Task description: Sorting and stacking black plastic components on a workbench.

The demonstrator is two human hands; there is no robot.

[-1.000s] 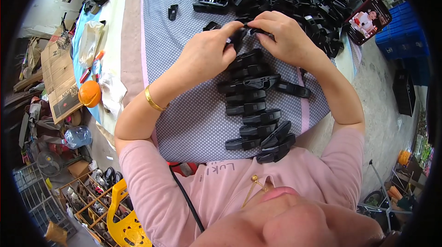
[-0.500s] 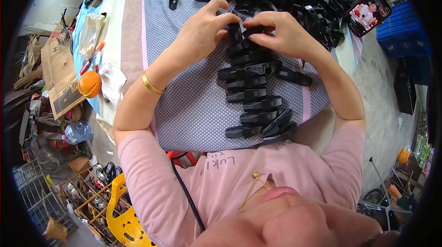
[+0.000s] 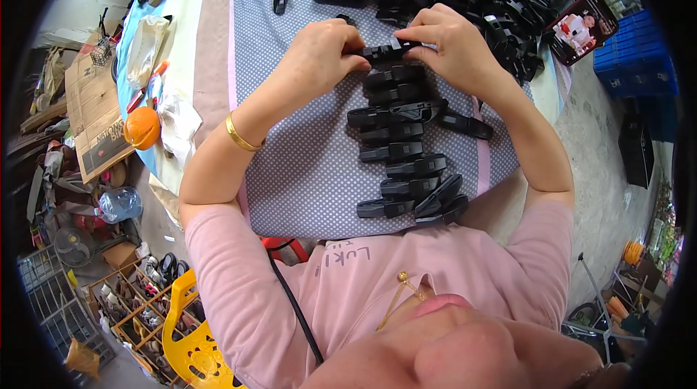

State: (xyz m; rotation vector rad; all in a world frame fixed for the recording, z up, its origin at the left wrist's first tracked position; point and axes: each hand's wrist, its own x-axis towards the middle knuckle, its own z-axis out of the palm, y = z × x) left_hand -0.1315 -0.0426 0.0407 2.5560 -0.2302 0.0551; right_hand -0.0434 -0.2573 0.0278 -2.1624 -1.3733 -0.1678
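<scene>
Presently, black plastic part [image 3: 381,52] (slim, pale bit near its right end) lies crosswise between the fingers [image 3: 421,31], left hand [image 3: 323,51] and right hand [image 3: 451,42] pinching its ends.

On my left, a round orange fruit [image 3: 141,128] sat at the edge of the cloth-covered table [image 3: 209,62], beside crumpled white plastic [image 3: 178,120], with a clear bag [image 3: 147,55] farther up. Past them I saw a cardboard sheet [image 3: 94,120], a clear bluish bottle [image 3: 121,204] and a fan [image 3: 73,246]. Low at my left, a yellow chair [image 3: 174,331] stood near a divided wooden rack [image 3: 145,309]. On my right, a phone [image 3: 581,30] showed a person; beyond it were blue crates [image 3: 637,55].
</scene>
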